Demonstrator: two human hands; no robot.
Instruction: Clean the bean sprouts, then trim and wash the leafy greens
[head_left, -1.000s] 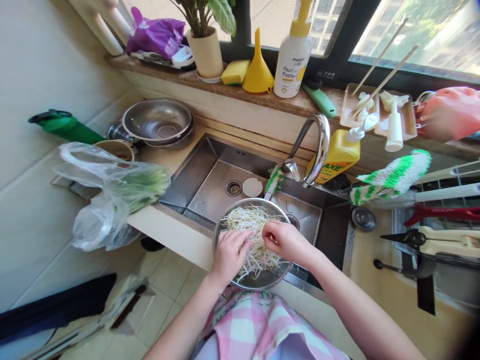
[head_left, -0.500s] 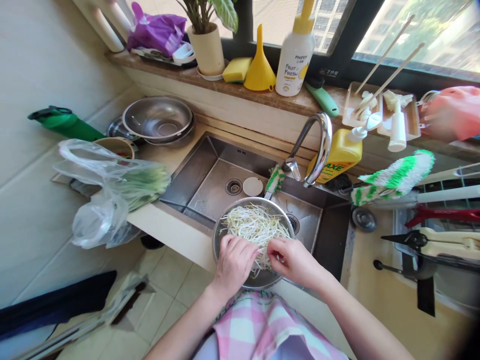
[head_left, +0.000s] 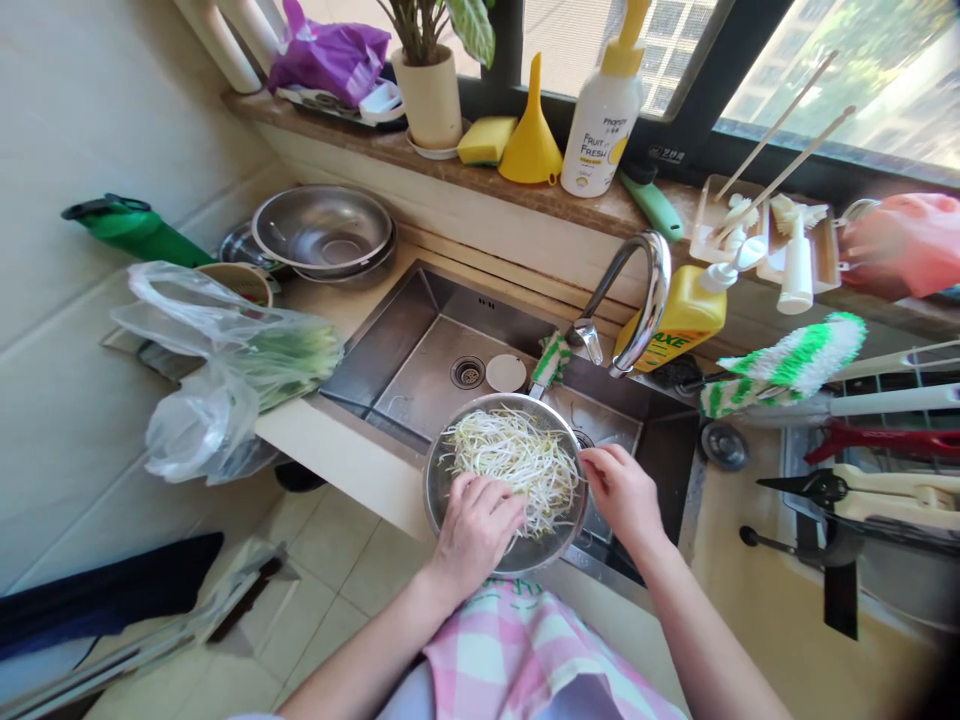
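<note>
A round metal bowl [head_left: 433, 500] full of white bean sprouts [head_left: 517, 455] sits at the front edge of the sink. My left hand [head_left: 478, 520] lies over the near left part of the pile. Its fingers are curled together with the tips down among the sprouts, partly hidden. Just past the bowl's right rim is my right hand [head_left: 624, 495], thumb and fingers pinched together. Whatever is in that pinch is too small to make out.
Behind the bowl, the steel sink [head_left: 409, 350] holds a white disc [head_left: 505, 373] under a chrome faucet [head_left: 660, 290]. Bagged green vegetables [head_left: 292, 362] lie at left near stacked metal bowls [head_left: 322, 230]. Dark-bladed scissors [head_left: 847, 490] and a yellow detergent bottle [head_left: 675, 320] stand right.
My right hand has moved right, from over the sprouts to beyond the bowl's rim. My left hand stays on the sprouts. The view has shifted slightly.
</note>
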